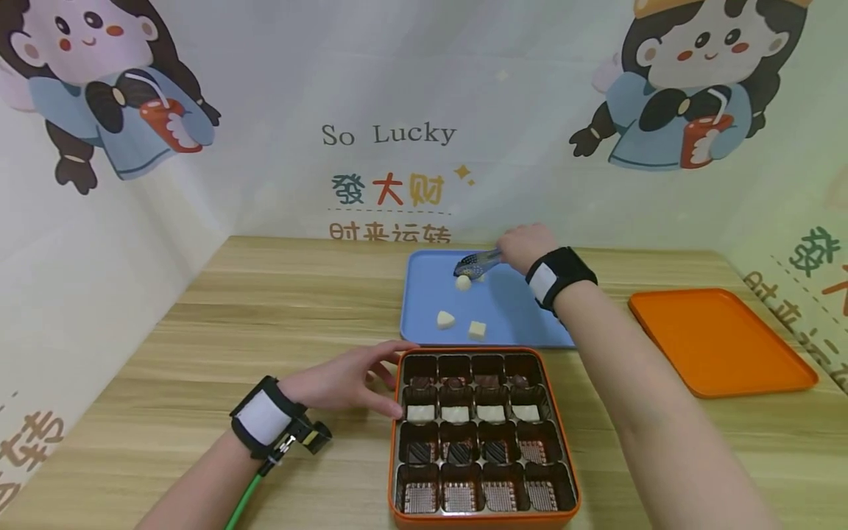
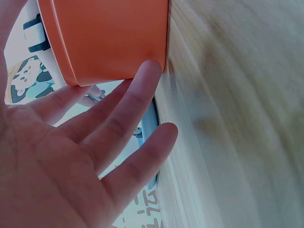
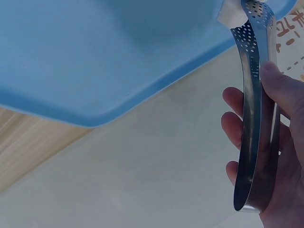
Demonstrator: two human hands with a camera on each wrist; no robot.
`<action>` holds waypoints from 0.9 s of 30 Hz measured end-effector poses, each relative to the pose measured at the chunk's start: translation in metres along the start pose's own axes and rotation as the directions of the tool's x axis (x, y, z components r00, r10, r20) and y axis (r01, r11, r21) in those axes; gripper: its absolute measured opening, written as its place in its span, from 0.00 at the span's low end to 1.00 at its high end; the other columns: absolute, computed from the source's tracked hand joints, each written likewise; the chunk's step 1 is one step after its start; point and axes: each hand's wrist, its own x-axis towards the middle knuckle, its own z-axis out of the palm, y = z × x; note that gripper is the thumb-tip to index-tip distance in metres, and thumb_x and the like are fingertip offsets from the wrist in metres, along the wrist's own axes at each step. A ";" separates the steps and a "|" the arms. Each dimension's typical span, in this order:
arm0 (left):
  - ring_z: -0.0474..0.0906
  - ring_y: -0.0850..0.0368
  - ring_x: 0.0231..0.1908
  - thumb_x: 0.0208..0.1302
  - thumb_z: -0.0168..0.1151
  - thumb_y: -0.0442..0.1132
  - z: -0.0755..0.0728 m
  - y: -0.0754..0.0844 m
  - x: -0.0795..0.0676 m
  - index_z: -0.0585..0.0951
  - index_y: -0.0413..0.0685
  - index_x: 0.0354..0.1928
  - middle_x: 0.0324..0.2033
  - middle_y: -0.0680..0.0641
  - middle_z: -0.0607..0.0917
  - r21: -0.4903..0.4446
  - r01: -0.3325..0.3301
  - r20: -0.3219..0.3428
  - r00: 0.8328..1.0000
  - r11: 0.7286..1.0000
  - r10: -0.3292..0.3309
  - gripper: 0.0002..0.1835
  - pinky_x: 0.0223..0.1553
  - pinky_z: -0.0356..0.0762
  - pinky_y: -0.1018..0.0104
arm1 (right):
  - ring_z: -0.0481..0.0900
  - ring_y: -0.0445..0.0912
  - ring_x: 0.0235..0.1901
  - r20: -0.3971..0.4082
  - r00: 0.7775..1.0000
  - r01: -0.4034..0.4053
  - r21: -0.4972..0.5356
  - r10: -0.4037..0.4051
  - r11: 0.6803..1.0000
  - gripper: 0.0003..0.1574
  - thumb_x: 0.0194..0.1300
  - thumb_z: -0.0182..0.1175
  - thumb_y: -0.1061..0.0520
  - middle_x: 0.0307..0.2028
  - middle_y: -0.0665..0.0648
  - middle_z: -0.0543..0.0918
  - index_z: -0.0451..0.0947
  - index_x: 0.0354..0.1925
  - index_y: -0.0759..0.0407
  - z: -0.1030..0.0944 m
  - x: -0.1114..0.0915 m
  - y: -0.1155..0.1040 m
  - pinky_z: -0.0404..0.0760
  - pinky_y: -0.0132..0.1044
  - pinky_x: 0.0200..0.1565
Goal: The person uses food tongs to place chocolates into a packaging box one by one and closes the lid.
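Observation:
My right hand grips a pair of metal tongs with perforated ends, over the blue tray. Beside the tong tips lies a white piece of chocolate; whether they hold it I cannot tell. A round white chocolate, a triangular one and a square one sit on the tray. With fingers spread, my left hand touches the left side of an orange box. Inside its divided brown insert are a row of dark chocolates, a row of white chocolates and three striped dark chocolates.
An orange tray lies on the wooden table at the right. The box stands right in front of the blue tray. A printed cloth hangs behind the table and along its sides.

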 end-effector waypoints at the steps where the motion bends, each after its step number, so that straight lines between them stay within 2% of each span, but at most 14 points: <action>1: 0.72 0.59 0.45 0.48 0.67 0.53 0.000 0.000 0.000 0.57 0.63 0.67 0.59 0.48 0.65 0.000 0.003 -0.001 1.000 1.000 -0.003 0.44 0.45 0.71 0.60 | 0.76 0.50 0.38 0.003 1.000 0.001 -0.007 -0.001 1.000 0.12 0.63 0.55 0.53 0.36 0.55 0.80 0.78 0.42 0.56 0.000 0.001 -0.001 0.72 0.45 0.43; 7: 0.71 0.59 0.45 0.48 0.67 0.53 0.001 0.000 -0.001 0.57 0.63 0.66 0.60 0.48 0.65 -0.001 0.013 -0.005 1.000 1.000 -0.013 0.44 0.46 0.70 0.59 | 0.77 0.49 0.35 -0.045 0.999 0.002 0.009 -0.002 1.000 0.09 0.62 0.56 0.54 0.32 0.55 0.80 0.79 0.37 0.56 0.005 -0.001 -0.002 0.74 0.42 0.39; 11: 0.71 0.59 0.45 0.48 0.67 0.53 0.000 -0.001 0.000 0.57 0.63 0.66 0.59 0.48 0.65 0.001 0.006 -0.004 1.000 1.000 -0.006 0.44 0.46 0.70 0.59 | 0.77 0.50 0.37 -0.089 0.996 0.023 0.088 -0.015 0.996 0.12 0.63 0.55 0.56 0.36 0.57 0.80 0.78 0.42 0.60 0.009 -0.008 0.002 0.74 0.43 0.40; 15: 0.72 0.59 0.45 0.47 0.67 0.54 0.000 -0.001 0.002 0.57 0.63 0.67 0.59 0.49 0.65 0.011 -0.012 -0.002 1.000 1.000 0.012 0.44 0.44 0.71 0.60 | 0.76 0.52 0.42 -0.116 0.993 0.017 0.163 0.002 0.986 0.18 0.64 0.53 0.56 0.43 0.60 0.79 0.75 0.50 0.62 0.008 -0.022 0.012 0.73 0.44 0.43; 20: 0.72 0.59 0.46 0.46 0.67 0.56 -0.003 -0.001 0.002 0.57 0.66 0.66 0.58 0.47 0.66 0.018 0.003 -0.014 1.000 1.000 -0.002 0.45 0.44 0.71 0.60 | 0.76 0.54 0.42 -0.150 0.988 0.000 0.214 0.032 0.977 0.22 0.65 0.53 0.53 0.46 0.62 0.77 0.72 0.54 0.63 -0.001 -0.044 0.027 0.74 0.45 0.40; 24: 0.72 0.59 0.45 0.46 0.68 0.55 -0.002 -0.001 0.001 0.57 0.66 0.66 0.58 0.47 0.67 0.003 0.007 -0.014 1.000 1.000 -0.007 0.44 0.45 0.71 0.60 | 0.76 0.53 0.39 -0.178 0.984 0.029 0.219 0.010 0.975 0.23 0.65 0.52 0.53 0.45 0.62 0.77 0.71 0.55 0.63 -0.005 -0.056 0.034 0.75 0.44 0.36; 27: 0.72 0.58 0.46 0.47 0.67 0.54 0.001 -0.002 0.002 0.57 0.64 0.66 0.60 0.47 0.65 -0.005 -0.019 -0.003 1.000 1.000 0.019 0.44 0.45 0.71 0.60 | 0.76 0.52 0.36 -0.208 0.978 0.056 0.235 -0.006 0.970 0.22 0.65 0.53 0.54 0.42 0.62 0.78 0.72 0.54 0.64 -0.008 -0.070 0.038 0.74 0.42 0.33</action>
